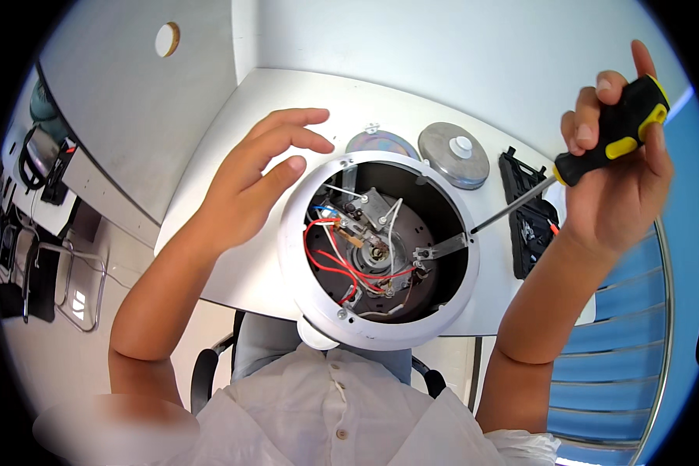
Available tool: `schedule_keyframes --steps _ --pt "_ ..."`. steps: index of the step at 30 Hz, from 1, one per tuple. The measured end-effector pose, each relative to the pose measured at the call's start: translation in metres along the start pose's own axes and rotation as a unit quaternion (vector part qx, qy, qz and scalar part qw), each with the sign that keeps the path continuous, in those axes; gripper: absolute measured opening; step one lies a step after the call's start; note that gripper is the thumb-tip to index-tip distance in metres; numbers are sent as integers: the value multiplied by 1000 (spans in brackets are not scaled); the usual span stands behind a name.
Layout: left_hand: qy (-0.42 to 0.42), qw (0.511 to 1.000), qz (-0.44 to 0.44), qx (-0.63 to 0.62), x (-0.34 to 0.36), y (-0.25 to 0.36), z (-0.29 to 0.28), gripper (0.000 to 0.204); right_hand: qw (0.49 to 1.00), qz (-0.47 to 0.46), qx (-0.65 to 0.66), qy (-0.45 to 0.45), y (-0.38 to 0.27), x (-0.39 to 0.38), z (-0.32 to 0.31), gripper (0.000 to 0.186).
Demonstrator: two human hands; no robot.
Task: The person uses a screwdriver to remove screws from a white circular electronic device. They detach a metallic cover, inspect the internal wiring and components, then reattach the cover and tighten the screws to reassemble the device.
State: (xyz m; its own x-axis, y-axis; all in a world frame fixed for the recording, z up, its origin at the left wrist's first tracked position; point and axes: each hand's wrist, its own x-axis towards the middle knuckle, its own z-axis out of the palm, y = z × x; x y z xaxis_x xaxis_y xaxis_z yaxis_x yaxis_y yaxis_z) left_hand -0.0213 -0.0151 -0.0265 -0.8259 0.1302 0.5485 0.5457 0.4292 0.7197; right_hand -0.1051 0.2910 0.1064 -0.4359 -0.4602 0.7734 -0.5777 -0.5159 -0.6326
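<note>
Right hand [612,193] clamped around screwdriver [575,166], tip at right side of white housing [400,332] on near edge of table [287,93]. Left hand [245,182] empty, spread beside housing. Advisable: left hand braces housing; blade seats squarely.
</note>
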Motion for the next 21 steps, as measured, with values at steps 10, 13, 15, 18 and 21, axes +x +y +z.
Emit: schedule_keyframes --steps 10,13,15,18,21 --pt "-14 960 -112 -258 12 -26 33 64 999 -30 26 11 4 -3 9 55" --pt "-50 939 -123 -318 6 -28 36 74 999 -43 30 7 6 -4 5 54" --pt "-62 926 -140 -344 3 -28 36 74 998 -49 31 -1 6 -5 4 54" --pt "-72 924 -138 -350 3 -29 36 72 998 -60 34 -10 7 -6 3 53" --pt "-62 910 -146 -384 3 -29 37 71 997 -63 37 -16 8 -8 3 53"
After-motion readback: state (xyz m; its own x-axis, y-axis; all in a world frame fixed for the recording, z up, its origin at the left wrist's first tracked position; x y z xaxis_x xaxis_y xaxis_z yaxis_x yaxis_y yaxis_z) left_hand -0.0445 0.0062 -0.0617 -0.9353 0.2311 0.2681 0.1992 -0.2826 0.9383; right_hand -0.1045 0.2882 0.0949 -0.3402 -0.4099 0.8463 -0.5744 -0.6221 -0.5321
